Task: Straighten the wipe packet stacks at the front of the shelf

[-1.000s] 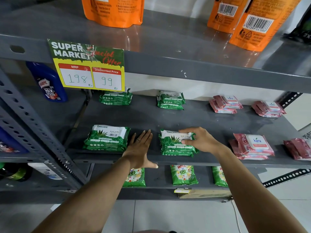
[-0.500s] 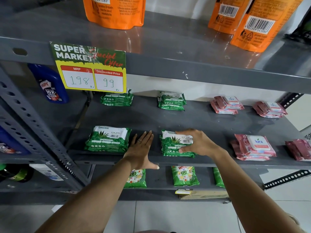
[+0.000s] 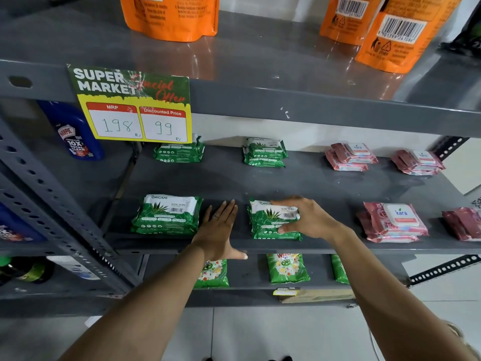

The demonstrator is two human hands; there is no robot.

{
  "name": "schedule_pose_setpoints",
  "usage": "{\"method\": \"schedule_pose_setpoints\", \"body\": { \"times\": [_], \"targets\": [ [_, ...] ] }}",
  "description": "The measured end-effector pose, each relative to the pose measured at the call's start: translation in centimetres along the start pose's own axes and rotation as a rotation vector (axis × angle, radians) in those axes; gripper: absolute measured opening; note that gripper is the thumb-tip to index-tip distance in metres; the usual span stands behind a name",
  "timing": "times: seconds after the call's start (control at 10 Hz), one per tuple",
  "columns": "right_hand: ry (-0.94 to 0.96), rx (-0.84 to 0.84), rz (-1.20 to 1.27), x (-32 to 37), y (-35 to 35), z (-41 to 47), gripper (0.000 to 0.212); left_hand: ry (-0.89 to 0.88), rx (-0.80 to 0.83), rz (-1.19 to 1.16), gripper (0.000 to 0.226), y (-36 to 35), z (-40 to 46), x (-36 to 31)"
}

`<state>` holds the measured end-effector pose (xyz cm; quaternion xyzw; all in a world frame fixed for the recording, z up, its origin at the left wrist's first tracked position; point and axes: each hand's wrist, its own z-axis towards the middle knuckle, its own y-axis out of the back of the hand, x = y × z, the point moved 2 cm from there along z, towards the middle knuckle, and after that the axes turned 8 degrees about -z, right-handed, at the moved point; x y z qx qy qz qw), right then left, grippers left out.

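Two green Origami wipe packet stacks sit at the front of the grey shelf (image 3: 338, 246). The left green stack (image 3: 168, 216) lies free. My right hand (image 3: 304, 217) grips the right green stack (image 3: 268, 225) from its right side, thumb at the front, fingers over the top. My left hand (image 3: 220, 230) lies flat on the shelf between the two stacks, fingers together, thumb out over the shelf edge, holding nothing. Further right at the front are a pink Kara stack (image 3: 390, 222) and a darker pink stack (image 3: 463, 224), cut off by the frame edge.
At the back of the shelf lie two green stacks (image 3: 179, 152) (image 3: 264, 153) and two pink stacks (image 3: 350, 157) (image 3: 417, 162). A price sign (image 3: 134, 105) hangs from the shelf above, which carries orange pouches (image 3: 171, 16). A blue bottle (image 3: 74, 131) stands at left. Green detergent packs (image 3: 287, 268) lie below.
My right hand has slid leftward over the right green stack, covering more of its top. The stack looks squarer to the shelf edge. My left hand has stayed put.
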<state>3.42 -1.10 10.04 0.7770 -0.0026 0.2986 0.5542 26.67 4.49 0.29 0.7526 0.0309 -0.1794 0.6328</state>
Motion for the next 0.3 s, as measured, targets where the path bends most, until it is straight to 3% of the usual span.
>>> {"method": "schedule_pose_setpoints", "body": {
  "times": [0.2,0.3],
  "targets": [
    [-0.033,-0.007,0.087,0.5,0.6,-1.1,0.086,-0.004,-0.003,-0.009,0.135,0.4,-0.1,-0.1],
    [-0.055,-0.21,0.158,0.5,1.4,-3.0,0.078,0.006,-0.004,0.018,0.135,0.1,-0.2,-0.3]
  ]
}}
